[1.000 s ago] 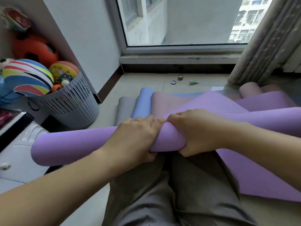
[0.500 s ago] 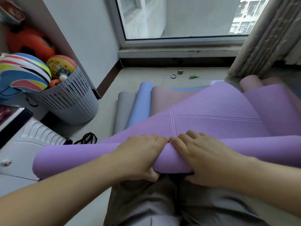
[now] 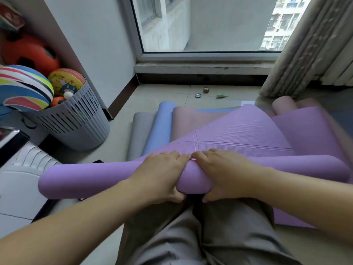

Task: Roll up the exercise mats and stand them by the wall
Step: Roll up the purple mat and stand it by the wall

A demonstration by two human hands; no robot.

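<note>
Fingers curled round rolled purple mat, left hand beside right hand, both gripping

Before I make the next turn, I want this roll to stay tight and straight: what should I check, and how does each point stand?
1. Left hand grips the purple mat roll: ok.
2. Right hand grips the roll right beside the left: ok.
3. Unrolled purple sheet feeds in square: not ok, it slants across the pink mat.
4. Both roll ends even: cannot tell, the right end is blurred.
5. Roll's left end apart from the slotted grey basket: ok.
</note>
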